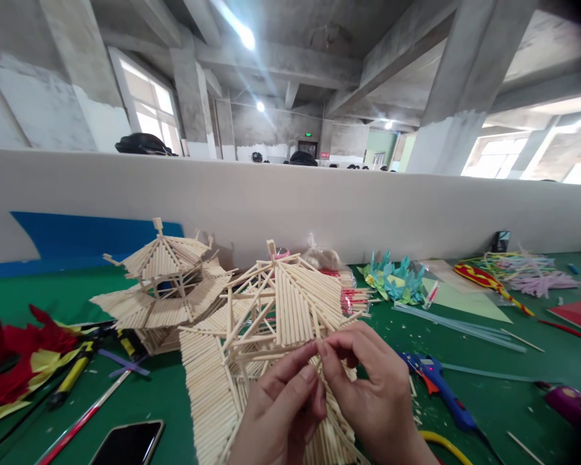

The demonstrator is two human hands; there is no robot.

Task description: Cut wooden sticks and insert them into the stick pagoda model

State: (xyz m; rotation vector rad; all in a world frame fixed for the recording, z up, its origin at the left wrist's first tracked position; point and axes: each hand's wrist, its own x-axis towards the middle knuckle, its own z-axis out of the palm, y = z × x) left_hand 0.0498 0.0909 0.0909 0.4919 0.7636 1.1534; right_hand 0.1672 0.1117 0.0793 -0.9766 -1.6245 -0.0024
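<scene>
Two bare hands are nearest to the camera, the left hand point(283, 403) and the right hand point(368, 381); their fingertips meet at the upper roof edge of one wooden-stick pavilion point(300, 297); in each hand the grip is pressed together, but I cannot tell if a thin stick is between the fingers; this pavilion stands in the middle of one green tabletop point(174, 394), its upper roof covered at the front and right, with bare beams on the left; one second pavilion point(164, 313) stands behind it to the left; one phone point(130, 444) lies at the near left; one blue glue gun point(443, 391) lies right of the right hand; one teal paper piece point(394, 278) stands farther back.
</scene>
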